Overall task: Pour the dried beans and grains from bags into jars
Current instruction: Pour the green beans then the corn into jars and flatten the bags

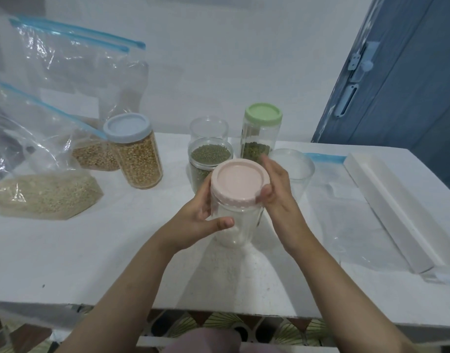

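At bench centre, upright pink-lidded jar [235,212] is held by both hands.
Left hand [197,220] is wrapped round the jar body; right hand [275,189] fingers [266,193] are curled on the pink lid [240,183] rim, axis vertical. Contents look whitish, unclear; grain bag [44,194] lies well left, nearer the left hand.

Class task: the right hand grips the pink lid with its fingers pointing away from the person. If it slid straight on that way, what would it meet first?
Probably the green-lidded jar with green beans, standing just beyond the right hand. Depth is unclear; the open jar of green beans also stands close.
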### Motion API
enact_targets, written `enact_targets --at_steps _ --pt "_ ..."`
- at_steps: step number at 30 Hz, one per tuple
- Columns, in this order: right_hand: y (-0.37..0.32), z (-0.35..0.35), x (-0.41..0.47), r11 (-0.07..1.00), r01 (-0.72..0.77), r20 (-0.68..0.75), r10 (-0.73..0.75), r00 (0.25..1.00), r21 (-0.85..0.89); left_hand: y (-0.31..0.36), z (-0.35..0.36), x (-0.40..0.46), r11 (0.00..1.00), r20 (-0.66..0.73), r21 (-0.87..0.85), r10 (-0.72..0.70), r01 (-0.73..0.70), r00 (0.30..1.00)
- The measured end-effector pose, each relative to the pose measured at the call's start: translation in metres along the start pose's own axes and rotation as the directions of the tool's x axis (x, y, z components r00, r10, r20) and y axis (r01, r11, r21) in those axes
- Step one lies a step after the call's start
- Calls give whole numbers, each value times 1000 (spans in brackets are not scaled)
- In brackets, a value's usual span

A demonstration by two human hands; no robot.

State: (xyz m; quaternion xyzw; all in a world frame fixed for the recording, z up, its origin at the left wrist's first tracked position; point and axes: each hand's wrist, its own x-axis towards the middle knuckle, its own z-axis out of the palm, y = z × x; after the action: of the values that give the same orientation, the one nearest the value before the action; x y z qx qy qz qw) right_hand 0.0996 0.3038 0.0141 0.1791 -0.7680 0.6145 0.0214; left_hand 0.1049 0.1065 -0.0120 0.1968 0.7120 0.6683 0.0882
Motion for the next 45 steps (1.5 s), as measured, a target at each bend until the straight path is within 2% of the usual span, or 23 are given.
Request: enact_targets --at_steps 3,7,10,12,15,17,23,25,28,32,34,36,41,45 --pt "-1 -2 1 994 60 -17 -61 998 -86 -1 -1 0 1000 1 -2 -3 3 1000" --pt "6 -9 -8 983 169 -135 -159 978 67 -2 -3 0 1000 -2 -8 -12 12 1000" --pt "8 -9 -11 975 194 -204 -169 964 107 -1 -3 0 1000 -2 5 -19 19 1000" --pt "6 -6 -12 982 164 -161 -147 976 98 0 -3 0 1000 -1 7 -25 25 1000" --pt "0 1 -10 994 98 -21 -99 995 -54 2 -3 0 1000 15 9 -22 22 1000" --pt "-4 4 -6 989 77 14 -75 997 -126 3 -3 0 1000 19 8 -20 20 1000" --pt "-4 -2 1 988 136 13 -135 991 -70 2 -4 -1 999 35 19 -33 32 999" --pt "-4 -2 3 988 154 4 -154 988 -5 1 -5 -1 999 33 21 -36 36 999" --pt "-6 -7 9 965 208 -131 -188 973 161 0 -6 -1 998 20 50 -39 38 999" --pt "-14 -18 10 956 286 -390 -240 889 63 -3 -2 -2 995 -16 89 -48 50 999" --pt "-10 -25 4 964 249 -556 -158 816 91 -5 5 -4 994 -65 100 -46 52 997" --pt "1 -31 -4 975 180 -611 -65 789 129 -8 12 -7 994 -119 94 -41 53 992" --pt "42 -45 -22 997 -36 -425 60 903 64 -11 29 -13 996 -198 68 -43 58 979" --pt "61 -54 -30 987 -148 -306 160 939 61 -16 41 -19 997 -214 63 -38 52 976"
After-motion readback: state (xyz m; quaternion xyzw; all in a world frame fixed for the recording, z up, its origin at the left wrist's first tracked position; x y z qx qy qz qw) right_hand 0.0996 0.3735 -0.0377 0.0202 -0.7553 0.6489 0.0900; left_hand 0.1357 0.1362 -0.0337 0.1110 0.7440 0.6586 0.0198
